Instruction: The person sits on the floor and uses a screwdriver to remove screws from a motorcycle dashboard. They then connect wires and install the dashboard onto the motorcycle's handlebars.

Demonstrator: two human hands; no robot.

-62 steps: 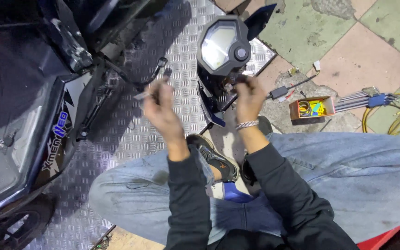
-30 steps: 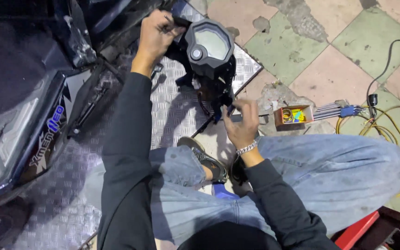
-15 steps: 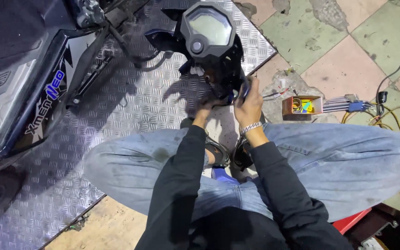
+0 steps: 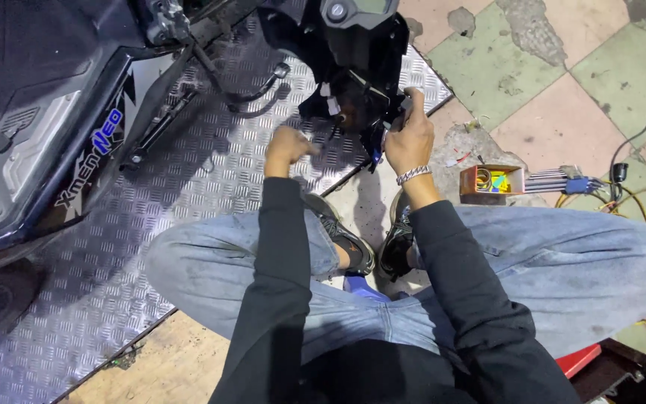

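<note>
Nearest the camera, black sleeves and faded blue denim knees are seen, with dark shoes (image 4: 353,243) set on pale floor. The left hand (image 4: 287,150) is curled into a loose fist above the ribbed, silvery tread plate (image 4: 114,292); whether anything is gripped in it cannot be told. At about two o'clock from it, the right hand (image 4: 408,138), banded by a metal chain bracelet (image 4: 413,174), is closed round the lower edge of the black plastic instrument housing (image 4: 357,67), whose top is cut off by the frame. At three o'clock from the right hand a small orange box (image 4: 491,180) lies on cracked tiles, beside a row of blue-clipped hex keys (image 4: 562,182). At nine o'clock the glossy dark scooter body (image 4: 46,120) is only partly seen.
</note>
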